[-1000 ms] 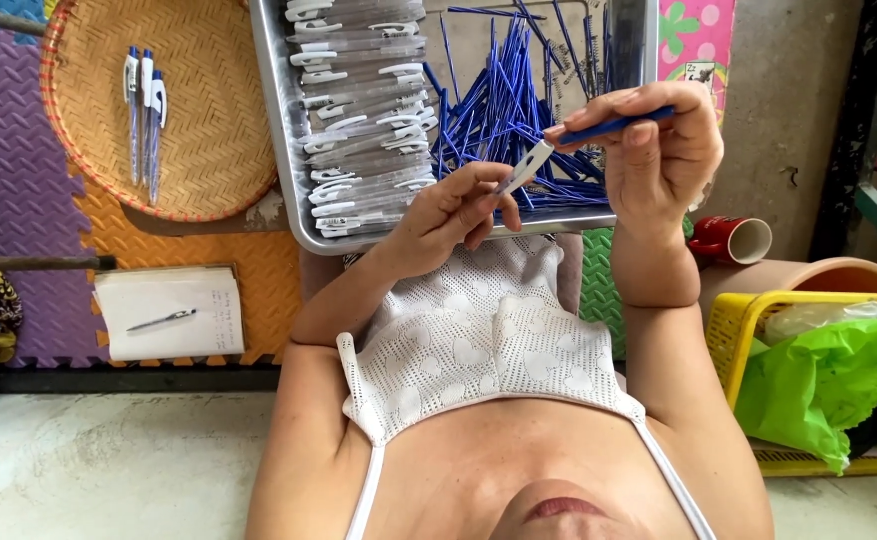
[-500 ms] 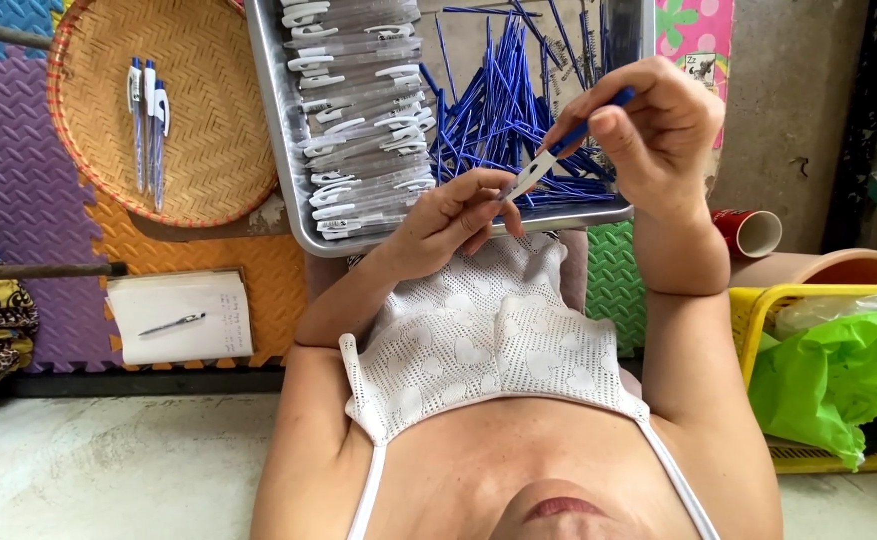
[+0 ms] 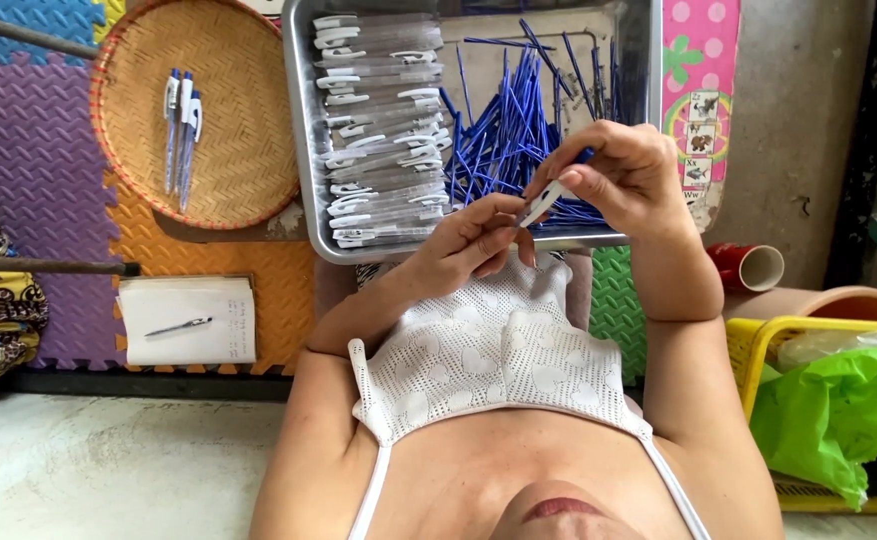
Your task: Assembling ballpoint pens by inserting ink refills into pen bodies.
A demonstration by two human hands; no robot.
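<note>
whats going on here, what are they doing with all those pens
A person is working over a metal tray on foam floor mats. The left hand and right hand together hold one pen, a clear barrel with a blue part at its far end. The tray holds a row of clear pen barrels and a heap of blue refills. Three pens lie in a woven basket to the left.

The left hand (image 3: 473, 240) and the right hand (image 3: 628, 180) meet over the near edge of a shiny metal tray (image 3: 303, 150). Together they pinch a clear plastic pen barrel (image 3: 538, 205). In the tray, clear pen barrels with white clips (image 3: 383, 130) lie on the left and thin blue ink tubes (image 3: 518, 130) on the right. Far left, three finished pens (image 3: 180, 125) rest in a round woven basket (image 3: 248, 150).
</note>
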